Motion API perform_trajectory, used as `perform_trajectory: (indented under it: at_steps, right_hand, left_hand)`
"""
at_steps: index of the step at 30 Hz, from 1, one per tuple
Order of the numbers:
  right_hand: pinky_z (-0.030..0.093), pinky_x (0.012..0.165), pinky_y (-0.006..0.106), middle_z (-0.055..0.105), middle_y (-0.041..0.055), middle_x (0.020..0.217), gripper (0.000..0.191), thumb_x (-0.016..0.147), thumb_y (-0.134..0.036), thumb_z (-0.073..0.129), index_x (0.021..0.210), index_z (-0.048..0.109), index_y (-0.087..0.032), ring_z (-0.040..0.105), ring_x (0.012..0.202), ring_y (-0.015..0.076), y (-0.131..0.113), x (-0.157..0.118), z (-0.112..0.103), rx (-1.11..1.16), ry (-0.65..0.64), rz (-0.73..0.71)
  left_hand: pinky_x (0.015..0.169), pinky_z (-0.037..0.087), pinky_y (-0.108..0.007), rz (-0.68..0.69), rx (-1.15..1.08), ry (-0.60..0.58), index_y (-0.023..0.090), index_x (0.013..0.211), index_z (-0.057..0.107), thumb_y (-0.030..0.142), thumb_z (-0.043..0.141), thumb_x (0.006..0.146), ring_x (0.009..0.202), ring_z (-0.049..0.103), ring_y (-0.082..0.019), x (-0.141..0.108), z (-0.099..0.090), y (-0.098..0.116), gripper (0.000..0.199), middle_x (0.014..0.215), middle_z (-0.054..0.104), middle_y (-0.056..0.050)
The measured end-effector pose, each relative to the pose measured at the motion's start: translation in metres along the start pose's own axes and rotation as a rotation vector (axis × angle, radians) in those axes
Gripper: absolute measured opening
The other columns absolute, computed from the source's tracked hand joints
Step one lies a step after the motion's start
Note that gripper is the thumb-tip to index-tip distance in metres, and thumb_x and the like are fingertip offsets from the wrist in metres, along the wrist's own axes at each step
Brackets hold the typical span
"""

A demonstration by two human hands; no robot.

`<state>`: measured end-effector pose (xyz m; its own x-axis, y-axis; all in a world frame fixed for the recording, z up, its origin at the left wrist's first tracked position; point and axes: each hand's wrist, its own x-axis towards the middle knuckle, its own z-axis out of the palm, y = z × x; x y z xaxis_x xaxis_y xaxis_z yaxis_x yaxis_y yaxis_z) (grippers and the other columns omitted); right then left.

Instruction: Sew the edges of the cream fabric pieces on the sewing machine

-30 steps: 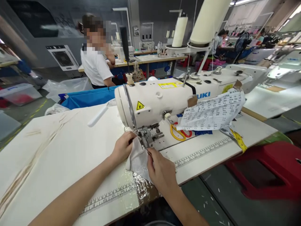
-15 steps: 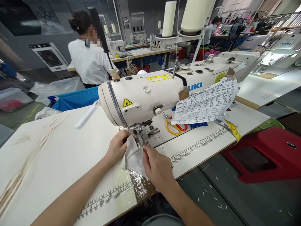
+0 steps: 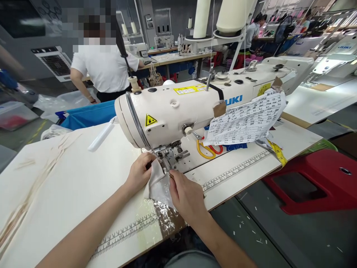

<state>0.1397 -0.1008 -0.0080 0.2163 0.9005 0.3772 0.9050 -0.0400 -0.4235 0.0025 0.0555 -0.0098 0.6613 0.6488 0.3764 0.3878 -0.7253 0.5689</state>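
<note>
A white sewing machine (image 3: 167, 111) spans the middle of the view. Under its needle area lies a small piece of pale fabric (image 3: 159, 186). My left hand (image 3: 141, 171) pinches the fabric's left edge beside the presser foot. At the fabric's right edge, my right hand (image 3: 187, 193) has its fingers closed close to the foot. What its fingertips hold is small; a thin metal tip seems to show there, and the fabric lies against them. The needle point is hidden among the metal parts.
Yellow-handled scissors (image 3: 205, 150) lie behind a handwritten paper sheet (image 3: 242, 121). A yellow tape measure (image 3: 277, 152) hangs at the table's right edge. Fabric strips (image 3: 30, 193) lie at left. A red stool (image 3: 320, 178) is at right. A person in white (image 3: 103, 67) stands beyond the machine.
The person in white has turned and shifted left, with arms now apart. My hands and the fabric hold nearly the same place; the view has moved slightly.
</note>
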Motion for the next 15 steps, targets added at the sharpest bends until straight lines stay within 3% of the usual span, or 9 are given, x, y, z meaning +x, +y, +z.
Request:
perform_trajectory:
  at_steps: [10, 15]
  right_hand:
    - [0.050, 0.053, 0.025, 0.080, 0.0077, 0.095, 0.031, 0.101, -0.016, 0.040, 0.117, 0.066, -0.013, 0.076, 0.072, 0.0192, 0.0030, -0.0020, 0.0031, 0.003, 0.071, -0.058]
    - [0.050, 0.050, 0.027, 0.079, 0.0078, 0.093, 0.034, 0.102, -0.016, 0.036, 0.114, 0.067, -0.011, 0.076, 0.068, 0.0202, 0.0039, -0.0018, 0.0040, 0.014, 0.120, -0.088]
  left_hand:
    - [0.066, 0.047, -0.032, 0.079, 0.143, 0.038, 0.021, 0.090, 0.057, 0.019, 0.048, 0.086, 0.079, 0.057, -0.020, 0.0014, 0.0070, 0.0044, 0.010, 0.085, 0.062, -0.005]
    - [0.069, 0.050, -0.031, 0.092, 0.127, 0.042, 0.022, 0.088, 0.056, 0.018, 0.046, 0.091, 0.084, 0.060, -0.019, -0.0011, 0.0074, -0.0006, 0.011, 0.089, 0.064, -0.005]
